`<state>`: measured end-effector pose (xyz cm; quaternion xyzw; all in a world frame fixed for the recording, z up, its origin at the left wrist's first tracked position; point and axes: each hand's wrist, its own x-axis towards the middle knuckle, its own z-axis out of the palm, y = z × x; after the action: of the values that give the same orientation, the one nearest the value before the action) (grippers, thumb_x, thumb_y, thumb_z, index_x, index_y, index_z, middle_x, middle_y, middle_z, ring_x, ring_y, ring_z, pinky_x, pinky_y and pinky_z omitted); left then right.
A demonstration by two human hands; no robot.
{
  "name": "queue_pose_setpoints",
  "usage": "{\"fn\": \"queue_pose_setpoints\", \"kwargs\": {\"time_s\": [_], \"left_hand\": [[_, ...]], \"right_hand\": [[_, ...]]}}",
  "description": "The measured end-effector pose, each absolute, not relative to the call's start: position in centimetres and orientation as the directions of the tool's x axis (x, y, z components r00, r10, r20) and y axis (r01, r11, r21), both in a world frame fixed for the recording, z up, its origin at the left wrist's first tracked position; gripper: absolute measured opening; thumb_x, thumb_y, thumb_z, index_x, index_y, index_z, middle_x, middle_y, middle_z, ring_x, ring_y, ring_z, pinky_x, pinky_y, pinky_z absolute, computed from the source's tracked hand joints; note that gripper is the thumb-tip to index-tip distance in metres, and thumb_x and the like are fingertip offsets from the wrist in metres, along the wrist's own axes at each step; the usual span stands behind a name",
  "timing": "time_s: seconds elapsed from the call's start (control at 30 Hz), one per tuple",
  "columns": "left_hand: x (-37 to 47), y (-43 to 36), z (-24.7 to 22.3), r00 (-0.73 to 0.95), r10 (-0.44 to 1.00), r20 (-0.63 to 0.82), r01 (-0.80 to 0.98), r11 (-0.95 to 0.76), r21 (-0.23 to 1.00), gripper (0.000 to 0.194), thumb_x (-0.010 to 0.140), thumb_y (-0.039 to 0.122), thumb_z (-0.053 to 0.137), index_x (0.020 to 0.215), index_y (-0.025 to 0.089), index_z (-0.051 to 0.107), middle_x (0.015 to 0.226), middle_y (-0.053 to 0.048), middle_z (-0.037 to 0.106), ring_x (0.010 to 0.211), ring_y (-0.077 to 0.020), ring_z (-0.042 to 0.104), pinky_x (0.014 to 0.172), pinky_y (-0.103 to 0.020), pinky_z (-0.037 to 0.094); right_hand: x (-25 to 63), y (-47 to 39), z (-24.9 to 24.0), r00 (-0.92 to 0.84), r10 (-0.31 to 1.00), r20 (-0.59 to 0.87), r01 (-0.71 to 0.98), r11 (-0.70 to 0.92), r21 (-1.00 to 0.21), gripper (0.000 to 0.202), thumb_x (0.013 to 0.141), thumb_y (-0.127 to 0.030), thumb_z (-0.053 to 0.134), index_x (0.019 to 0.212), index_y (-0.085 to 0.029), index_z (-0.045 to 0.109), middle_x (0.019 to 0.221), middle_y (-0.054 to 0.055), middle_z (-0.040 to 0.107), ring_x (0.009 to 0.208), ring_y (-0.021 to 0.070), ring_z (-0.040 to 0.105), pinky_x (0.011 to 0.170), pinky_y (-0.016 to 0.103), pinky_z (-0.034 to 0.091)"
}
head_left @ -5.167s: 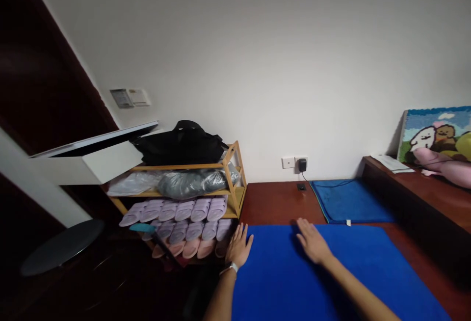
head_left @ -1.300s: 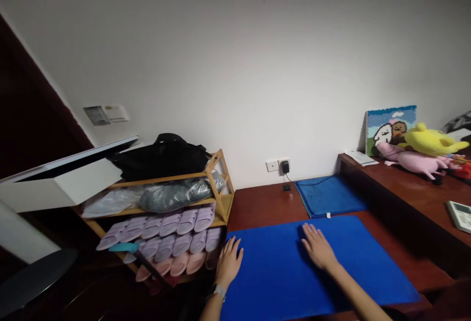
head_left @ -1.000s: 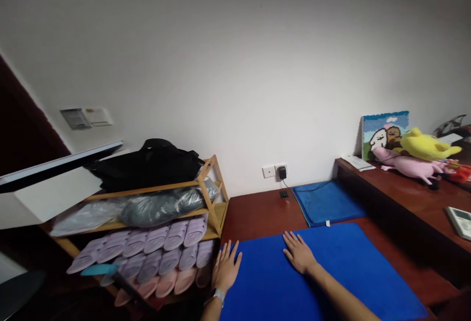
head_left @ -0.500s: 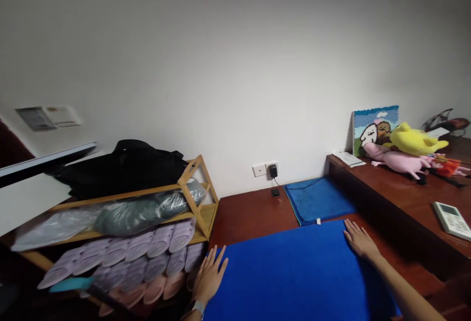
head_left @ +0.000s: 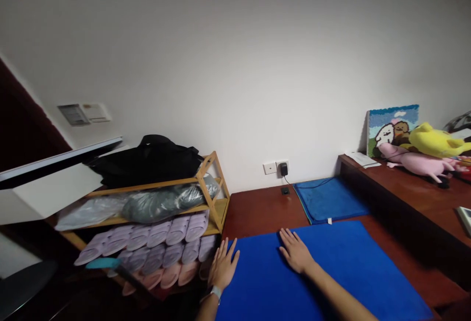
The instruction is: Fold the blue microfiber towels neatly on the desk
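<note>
A bright blue cloth [head_left: 353,262] lies spread flat over the dark red wooden table [head_left: 257,208]. My left hand [head_left: 224,264] rests at the cloth's left edge, fingers stretched out and a band on the wrist. Flat on the cloth, near the middle of its far edge, is my right hand [head_left: 295,252] with its fingers open. Neither hand grips anything. Just beyond the far edge sits a folded blue towel [head_left: 329,198] with a small white tag.
Left of the table stands a wooden rack [head_left: 208,193] with several slippers [head_left: 178,230], plastic-wrapped items and a black bag [head_left: 147,161]. A black plug [head_left: 283,169] sits in the wall socket. Plush toys [head_left: 434,142] and a picture [head_left: 392,129] occupy the raised ledge at right.
My right hand has slid left across the cloth, from its far right corner to near the middle. My left hand stays at the left edge. The view has turned slightly left.
</note>
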<state>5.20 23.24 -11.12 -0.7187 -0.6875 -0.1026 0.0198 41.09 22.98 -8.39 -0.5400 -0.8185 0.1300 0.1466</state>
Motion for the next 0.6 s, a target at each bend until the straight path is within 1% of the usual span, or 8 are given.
{"fn": "queue_pose_setpoints", "kwargs": {"time_s": [0.07,0.17,0.27,0.33,0.4,0.47,0.53,0.6], "left_hand": [[5.1,23.2,-11.1,0.035,0.985,0.169,0.991,-0.056,0.118,0.061,0.106,0.054,0.033,0.161,0.028,0.041,0.171,-0.009,0.036,0.158,-0.0288,0.031,0.127,-0.052,0.029],[5.2,23.2,-11.0,0.025,0.988,0.155,0.992,-0.044,0.118,0.061,0.106,0.053,0.032,0.162,0.028,0.04,0.171,-0.009,0.034,0.158,-0.0284,0.029,0.127,-0.052,0.027],[5.5,23.2,-10.6,0.018,0.991,0.135,0.994,-0.032,0.102,0.062,0.106,0.052,0.03,0.162,0.027,0.038,0.172,-0.009,0.032,0.159,-0.0279,0.027,0.128,-0.051,0.026],[5.7,23.1,-10.1,0.013,0.992,0.123,0.996,-0.024,0.088,0.062,0.106,0.051,0.03,0.163,0.027,0.037,0.172,-0.009,0.032,0.159,-0.0278,0.027,0.128,-0.051,0.026],[6.0,23.0,-9.6,0.008,0.994,0.108,0.997,-0.016,0.072,0.062,0.106,0.051,0.03,0.163,0.028,0.036,0.172,-0.008,0.033,0.159,-0.027,0.027,0.128,-0.05,0.026],[6.3,22.9,-9.0,0.002,0.997,0.078,0.999,-0.006,0.052,0.062,0.106,0.051,0.03,0.163,0.027,0.036,0.172,-0.008,0.032,0.159,-0.0266,0.026,0.128,-0.048,0.025],[6.3,22.8,-8.4,0.0,0.999,0.055,1.0,-0.002,0.024,0.062,0.106,0.05,0.029,0.163,0.027,0.035,0.173,-0.008,0.031,0.159,-0.0262,0.025,0.127,-0.047,0.026],[6.2,22.9,-7.8,-0.016,0.999,0.028,1.0,0.016,-0.022,0.061,0.105,0.047,0.029,0.163,0.029,0.036,0.172,-0.006,0.034,0.159,-0.0256,0.026,0.127,-0.048,0.028]], "right_hand": [[40.4,22.9,-8.8,-0.389,0.919,0.058,0.842,0.38,-0.382,0.069,0.105,-0.053,0.029,0.165,-0.018,0.031,0.171,0.007,0.029,0.159,0.0242,0.024,0.131,0.047,0.02],[44.8,22.9,-10.1,-0.323,0.945,0.047,0.873,0.317,-0.37,0.07,0.104,-0.055,0.028,0.164,-0.019,0.033,0.17,0.007,0.031,0.159,0.0249,0.025,0.131,0.05,0.019],[53.3,23.0,-11.7,-0.187,0.981,0.047,0.925,0.192,-0.329,0.07,0.103,-0.055,0.027,0.163,-0.021,0.036,0.169,0.005,0.034,0.159,0.0256,0.026,0.13,0.051,0.02],[59.8,23.2,-12.6,-0.069,0.997,0.033,0.956,0.076,-0.283,0.071,0.102,-0.054,0.025,0.163,-0.02,0.037,0.168,0.005,0.034,0.158,0.027,0.026,0.13,0.051,0.022],[65.8,23.6,-13.1,0.046,0.999,0.017,0.968,-0.04,-0.246,0.072,0.1,-0.052,0.024,0.162,-0.018,0.04,0.168,0.006,0.035,0.157,0.0293,0.028,0.128,0.053,0.025],[70.8,24.1,-13.4,0.117,0.993,0.018,0.966,-0.11,-0.235,0.073,0.099,-0.052,0.024,0.16,-0.018,0.043,0.166,0.006,0.037,0.155,0.031,0.032,0.126,0.056,0.03],[74.1,24.4,-13.5,0.116,0.992,0.04,0.961,-0.102,-0.259,0.072,0.098,-0.053,0.025,0.158,-0.021,0.047,0.164,0.006,0.043,0.152,0.0308,0.039,0.124,0.055,0.035],[75.8,24.5,-13.8,0.092,0.991,0.093,0.951,-0.06,-0.302,0.069,0.097,-0.055,0.027,0.154,-0.026,0.053,0.16,0.005,0.05,0.148,0.0293,0.046,0.121,0.052,0.04]]}}
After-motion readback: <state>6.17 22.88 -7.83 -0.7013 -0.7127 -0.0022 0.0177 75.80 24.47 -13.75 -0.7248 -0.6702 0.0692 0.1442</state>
